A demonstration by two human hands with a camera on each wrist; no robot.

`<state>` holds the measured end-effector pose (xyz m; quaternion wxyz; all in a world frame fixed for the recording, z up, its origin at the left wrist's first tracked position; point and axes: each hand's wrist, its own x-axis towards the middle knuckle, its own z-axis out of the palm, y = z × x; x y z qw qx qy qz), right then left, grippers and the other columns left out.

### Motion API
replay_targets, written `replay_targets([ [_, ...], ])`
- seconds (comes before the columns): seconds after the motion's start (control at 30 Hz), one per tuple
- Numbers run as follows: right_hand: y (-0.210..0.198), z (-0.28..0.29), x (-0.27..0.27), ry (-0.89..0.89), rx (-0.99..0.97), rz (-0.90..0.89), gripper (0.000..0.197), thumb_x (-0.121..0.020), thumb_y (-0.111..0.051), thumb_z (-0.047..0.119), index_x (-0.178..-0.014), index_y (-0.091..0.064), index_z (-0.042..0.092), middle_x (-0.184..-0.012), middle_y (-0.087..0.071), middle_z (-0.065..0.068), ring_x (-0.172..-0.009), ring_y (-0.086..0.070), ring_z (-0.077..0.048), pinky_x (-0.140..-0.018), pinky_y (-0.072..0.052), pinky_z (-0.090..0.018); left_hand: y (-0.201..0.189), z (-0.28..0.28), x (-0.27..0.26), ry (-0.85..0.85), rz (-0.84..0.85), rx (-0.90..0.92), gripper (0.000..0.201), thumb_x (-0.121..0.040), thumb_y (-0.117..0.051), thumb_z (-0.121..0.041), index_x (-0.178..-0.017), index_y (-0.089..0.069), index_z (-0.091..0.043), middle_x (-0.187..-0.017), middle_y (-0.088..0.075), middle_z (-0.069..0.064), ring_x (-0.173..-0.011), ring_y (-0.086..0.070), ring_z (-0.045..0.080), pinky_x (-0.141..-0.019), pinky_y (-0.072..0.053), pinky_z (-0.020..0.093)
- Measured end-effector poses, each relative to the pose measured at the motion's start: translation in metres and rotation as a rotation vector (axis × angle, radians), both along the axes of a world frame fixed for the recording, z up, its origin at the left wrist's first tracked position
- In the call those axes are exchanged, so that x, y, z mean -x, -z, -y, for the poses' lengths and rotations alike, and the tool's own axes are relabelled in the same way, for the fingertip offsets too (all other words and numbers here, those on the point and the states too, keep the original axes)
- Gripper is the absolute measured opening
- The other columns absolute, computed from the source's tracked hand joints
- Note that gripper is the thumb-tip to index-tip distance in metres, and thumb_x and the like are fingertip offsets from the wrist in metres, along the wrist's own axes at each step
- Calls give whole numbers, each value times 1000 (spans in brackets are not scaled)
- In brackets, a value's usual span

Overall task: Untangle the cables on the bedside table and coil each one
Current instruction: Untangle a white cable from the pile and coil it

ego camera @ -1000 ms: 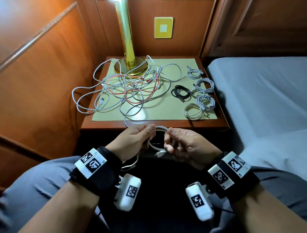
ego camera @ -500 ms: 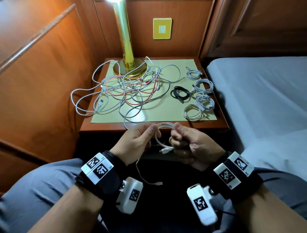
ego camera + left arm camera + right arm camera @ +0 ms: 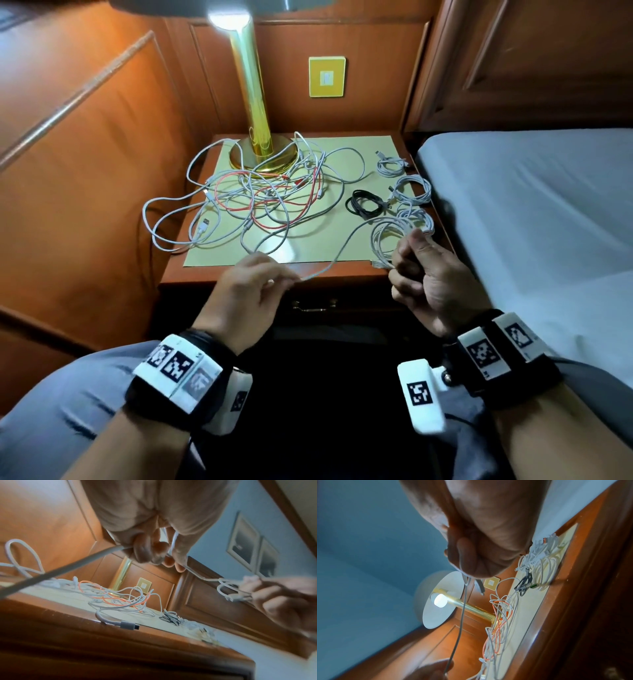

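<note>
A white cable (image 3: 342,246) stretches between my two hands above the front edge of the bedside table (image 3: 185,274). My left hand (image 3: 287,279) pinches its straight run, seen close up in the left wrist view (image 3: 150,550). My right hand (image 3: 404,260) grips the small loops of the same cable (image 3: 383,240) over the table's front right corner; the right wrist view shows its fingers (image 3: 467,561) curled round the strand. A tangle of white and red cables (image 3: 274,195) lies on the yellow mat (image 3: 342,164) by the lamp base.
Several coiled cables lie along the mat's right side: white coils (image 3: 390,164) (image 3: 411,188) and a black one (image 3: 364,205). A brass lamp (image 3: 255,113) stands at the back. The bed (image 3: 531,205) adjoins the right side, and wood panelling (image 3: 85,171) the left.
My hands have drawn apart. The right hand has moved right and up over the table corner with the loops, and the cable is now stretched between the hands. The head view has tilted up.
</note>
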<state>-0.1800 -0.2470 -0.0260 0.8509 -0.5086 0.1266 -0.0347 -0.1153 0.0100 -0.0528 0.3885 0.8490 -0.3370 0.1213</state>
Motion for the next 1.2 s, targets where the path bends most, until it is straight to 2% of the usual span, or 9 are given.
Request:
replay_targets([
  [0.17, 14, -9, 2, -116, 521, 105, 32, -96, -47, 37, -80, -57, 11, -60, -52, 4, -47, -39, -10, -43, -30, -19, 1, 21, 20, 191, -29, -66, 15, -89, -66, -6, -94, -76, -15, -91, -65, -6, -84, -64, 9, -78, -52, 22],
  [0.27, 25, -12, 2, -163, 858, 151, 32, -103, -49, 32, -82, -64, 14, -68, -63, 5, -56, -49, -4, -57, -39, -21, -5, 29, 28, 247, -58, -29, 14, -92, -63, -11, -94, -76, -15, -92, -66, -7, -87, -64, 8, -80, -52, 23],
  [0.37, 29, -18, 0, -266, 976, 173, 35, -100, -48, 39, -79, -67, 18, -75, -68, 6, -71, -61, -9, -74, -47, -31, -10, 33, 29, 242, -52, 50, 10, -93, -65, -11, -95, -75, -13, -93, -67, -4, -88, -66, 10, -80, -52, 25],
  [0.43, 30, -21, -1, -371, 905, 160, 40, -99, -46, 41, -77, -67, 15, -75, -69, 3, -72, -62, -13, -76, -47, -33, -11, 32, 28, 174, -66, 131, 6, -91, -68, -11, -94, -73, -14, -90, -67, -6, -84, -66, 10, -77, -53, 28],
  [0.57, 28, -29, 2, -408, 686, 73, 40, -96, -44, 46, -69, -56, 19, -59, -48, 5, -52, -41, -8, -52, -33, -21, -1, 29, 20, 38, -218, 300, 20, -86, -73, -22, -97, -57, -19, -78, -61, -4, -63, -60, 17, -61, -52, 33],
  [0.73, 16, -36, 8, -431, 253, -74, 41, -101, -44, 40, -70, -45, 14, -55, -36, 6, -44, -30, -5, -41, -24, -16, 1, 27, 16, 32, -313, 28, 48, -91, -57, -56, -130, -56, -27, -95, -60, -8, -77, -57, 5, -72, -44, 13],
  [0.83, 11, -36, 11, -451, 137, -135, 40, -98, -44, 44, -67, -43, 18, -58, -26, 4, -43, -18, -7, -38, -15, -16, 0, 26, 14, 151, -402, -19, 37, -95, -50, -54, -115, -66, -27, -102, -69, -14, -96, -63, 1, -84, -47, 19],
  [1.0, 14, -37, 9, -476, 108, -139, 44, -99, -42, 51, -66, -43, 21, -58, -26, 3, -43, -16, -8, -41, -8, -21, -1, 28, 11, 159, -425, -32, 30, -96, -46, -46, -80, -58, -24, -67, -54, -18, -63, -48, 1, -62, -37, 20],
  [1.2, 18, -38, 6, -511, 160, -112, 35, -99, -44, 40, -76, -42, 14, -61, -28, 0, -42, -22, -6, -38, -19, -16, 2, 30, 8, 84, -429, 10, 28, -94, -49, -48, -79, -58, -26, -64, -54, -13, -61, -47, 4, -59, -38, 22],
])
